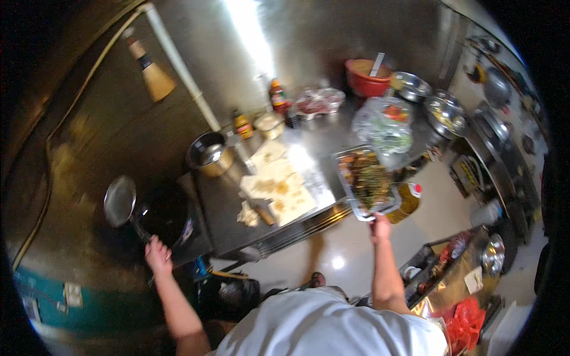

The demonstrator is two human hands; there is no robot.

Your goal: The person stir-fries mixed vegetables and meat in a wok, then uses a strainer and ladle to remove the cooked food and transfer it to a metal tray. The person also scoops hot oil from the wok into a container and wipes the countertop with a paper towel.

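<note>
At the left, my left hand (159, 257) is closed around the dark handle of a round metal ladle or skimmer (120, 201). The tool is beside a dark wok (165, 211), whose contents are too dark to make out. Out to the right, my right hand (380, 228) grips the near end of a rectangular tray (363, 212), apparently clear plastic. Brown food topped with chopped green herbs (367, 178) fills it. The tray is held at the steel counter's right front, partly over the floor. Blur hides the exact finger positions.
On the steel counter (227, 227) are stained cardboard sheets (291, 204), a wooden-handled tool (265, 216), a metal pot (209, 155), sauce bottles (242, 124), a bag of vegetables (383, 129), and a red bowl (367, 82). An oil jug (407, 202) stands beyond the tray.
</note>
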